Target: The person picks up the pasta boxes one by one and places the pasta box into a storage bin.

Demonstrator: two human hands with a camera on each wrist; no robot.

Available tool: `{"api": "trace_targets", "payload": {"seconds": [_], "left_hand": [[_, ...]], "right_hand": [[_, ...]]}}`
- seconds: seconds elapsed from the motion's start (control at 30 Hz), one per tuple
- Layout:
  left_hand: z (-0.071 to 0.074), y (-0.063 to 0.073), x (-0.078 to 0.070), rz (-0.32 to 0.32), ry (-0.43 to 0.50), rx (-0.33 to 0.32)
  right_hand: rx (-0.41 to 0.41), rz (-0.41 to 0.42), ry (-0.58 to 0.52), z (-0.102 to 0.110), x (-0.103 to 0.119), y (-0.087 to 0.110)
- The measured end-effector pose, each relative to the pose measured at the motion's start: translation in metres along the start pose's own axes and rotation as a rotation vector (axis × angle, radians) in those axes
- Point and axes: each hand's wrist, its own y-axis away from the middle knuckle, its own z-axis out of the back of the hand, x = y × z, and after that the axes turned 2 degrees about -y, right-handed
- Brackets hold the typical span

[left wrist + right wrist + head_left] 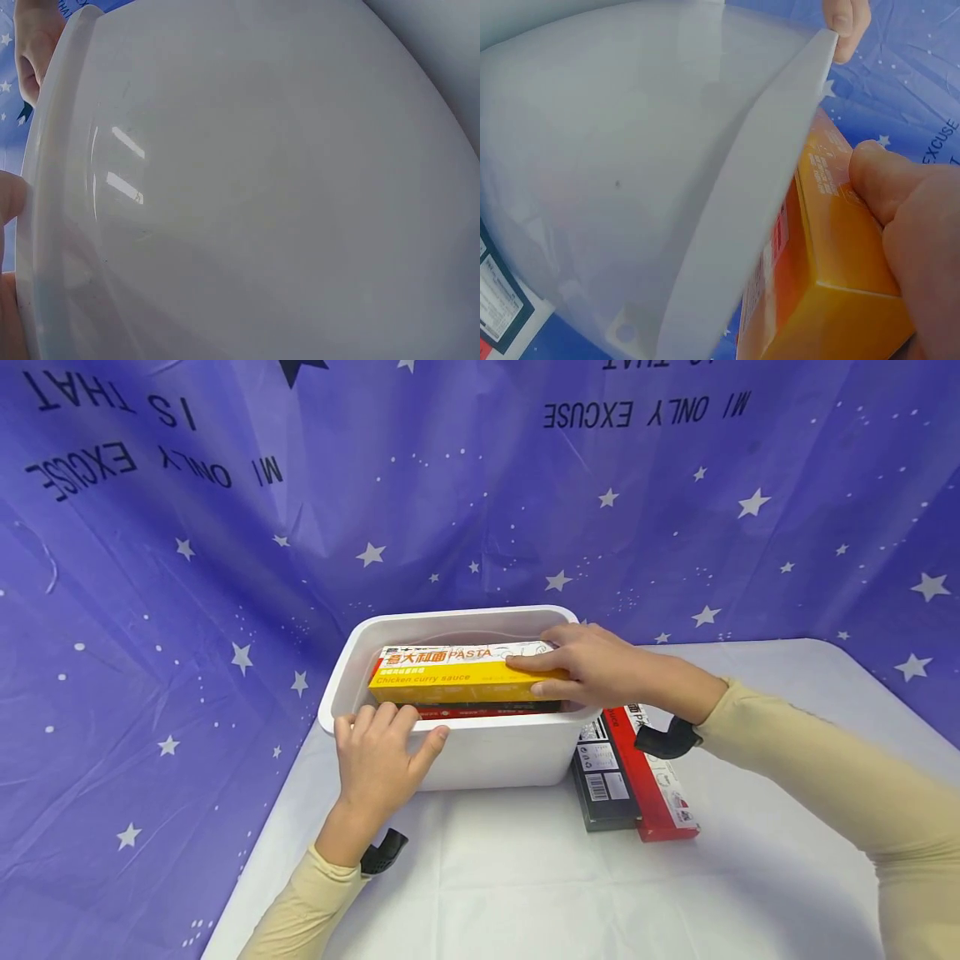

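Observation:
A white plastic bin stands on the table with pasta boxes inside. My left hand holds its front rim near the left corner, fingers hooked over the edge. At the bin's right end my right hand grips a yellow pasta box, which lies lengthwise in the opening, near the rim's height. In the right wrist view, the thumb presses on the side of this yellow box. Behind the front rim, a black-and-red box shows below it. The bin's wall fills most of the left wrist view.
Right of the bin, a black box and a red pasta box lie side by side on the white tablecloth. My right forearm passes over their far ends. A purple star-printed curtain hangs behind the table.

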Motion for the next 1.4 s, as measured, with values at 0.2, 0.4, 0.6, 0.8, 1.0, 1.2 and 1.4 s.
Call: {"api": "trace_targets", "payload": {"seconds": [0.2,0.4,0.6,0.8,1.0,1.2,1.4], "left_hand": [[0.001,-0.001,0.0,0.006,-0.007,0.024],[0.002,0.0,0.0,0.007,-0.001,0.028],[0.001,0.0,0.0,-0.002,-0.003,0.011],[0.001,0.0,0.0,0.0,-0.005,0.019],[0.002,-0.001,0.0,0.005,-0.006,0.042],[0.003,-0.001,-0.001,0.011,-0.008,0.057],[0.002,-0.001,0.0,0.01,-0.009,0.044]], "right_hand": [[-0.008,0.053,0.008,-0.004,0.005,-0.005],[0.029,0.065,-0.013,-0.009,0.009,-0.012],[0.06,0.076,-0.03,-0.017,0.009,-0.019],[0.085,0.087,-0.024,-0.02,0.009,-0.024],[0.122,0.107,-0.032,-0.023,0.009,-0.03],[0.156,0.106,-0.049,-0.022,0.011,-0.033],[0.189,0.088,-0.065,-0.022,0.012,-0.036]]}}
